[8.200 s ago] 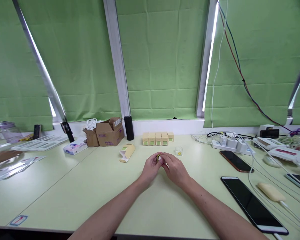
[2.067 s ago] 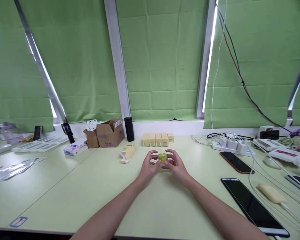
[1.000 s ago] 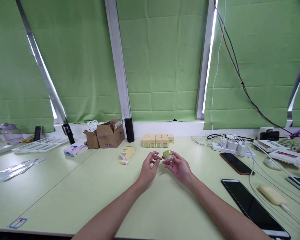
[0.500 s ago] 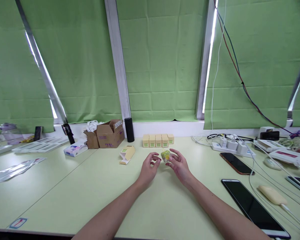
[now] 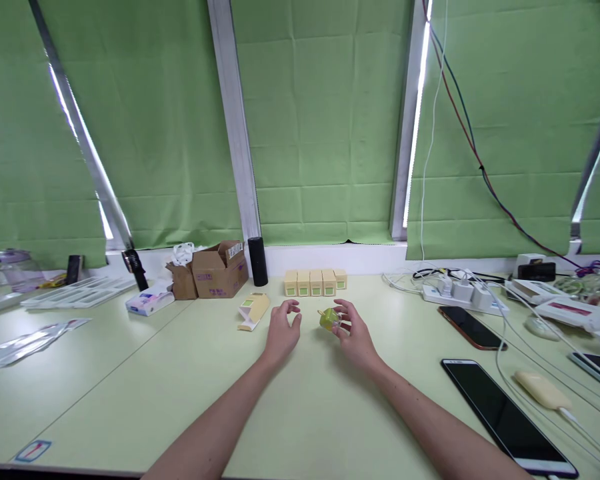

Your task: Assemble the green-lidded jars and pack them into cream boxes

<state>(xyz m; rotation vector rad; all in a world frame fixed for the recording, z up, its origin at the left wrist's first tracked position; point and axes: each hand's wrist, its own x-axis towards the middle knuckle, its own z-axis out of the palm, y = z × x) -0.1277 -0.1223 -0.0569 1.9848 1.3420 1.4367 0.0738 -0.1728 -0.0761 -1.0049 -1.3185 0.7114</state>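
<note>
Right hand [image 5: 354, 332] curled around a small yellow-green object [image 5: 329, 319], pinched at the fingertips just above the pale green bench [image 5: 130, 373]; exact make of the object too small to tell. Left hand [image 5: 281, 330] loosely cupped and empty, fingers bent, hovering just beside the object on its left without touching it. Both forearms stretched forward over the middle of the bench.

Beyond the hands, near the window sill, a row of small cream boxes [image 5: 315, 283] with green labels, standing side by side. To the left of that row, an opened cream carton [image 5: 251, 311] lying on its side, close to the left hand. Further back, a black cylinder [image 5: 257, 261] upright, next to an open cardboard box [image 5: 219, 269]. A tissue pack [image 5: 149, 301] left of the cardboard box.

On the right side, a dark smartphone [image 5: 505, 415] lying flat near the front edge, a second phone [image 5: 471, 326] behind it, and a white power strip [image 5: 460, 295] with plugs and cables. Green blinds [image 5: 325, 120] drawn over the windows behind.
</note>
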